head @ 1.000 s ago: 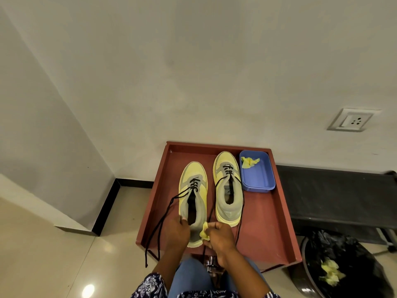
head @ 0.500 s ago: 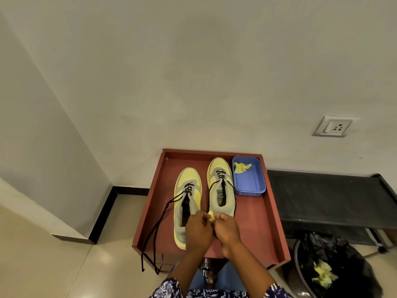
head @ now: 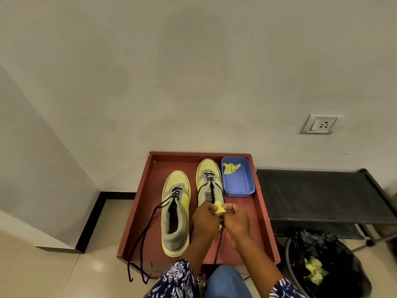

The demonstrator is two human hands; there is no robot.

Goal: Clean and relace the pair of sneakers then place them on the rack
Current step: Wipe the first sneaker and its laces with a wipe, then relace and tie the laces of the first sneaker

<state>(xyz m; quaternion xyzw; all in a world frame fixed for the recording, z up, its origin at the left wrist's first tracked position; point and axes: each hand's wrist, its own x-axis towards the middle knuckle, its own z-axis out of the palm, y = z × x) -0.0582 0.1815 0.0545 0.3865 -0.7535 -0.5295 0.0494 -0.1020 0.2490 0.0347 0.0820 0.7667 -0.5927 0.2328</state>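
Note:
Two yellow and grey sneakers stand side by side on a red-brown tray table [head: 263,214]. The left sneaker [head: 176,211] has long black laces [head: 146,229] trailing over the table's left front edge. The heel of the right sneaker [head: 209,179] is hidden behind my hands. My left hand [head: 204,220] and my right hand [head: 235,219] are held together above that heel, both pinching a small crumpled yellow wipe [head: 219,210] between the fingertips.
A blue plastic tub [head: 238,186] with a yellow wipe in it sits at the tray's back right. A black rack [head: 322,196] stands to the right along the wall. A bin lined with a black bag [head: 328,265] holds used yellow wipes at lower right.
My hands moved from the left sneaker's heel to over the right sneaker's heel. My left hand let go of the left sneaker and joined the right on the wipe.

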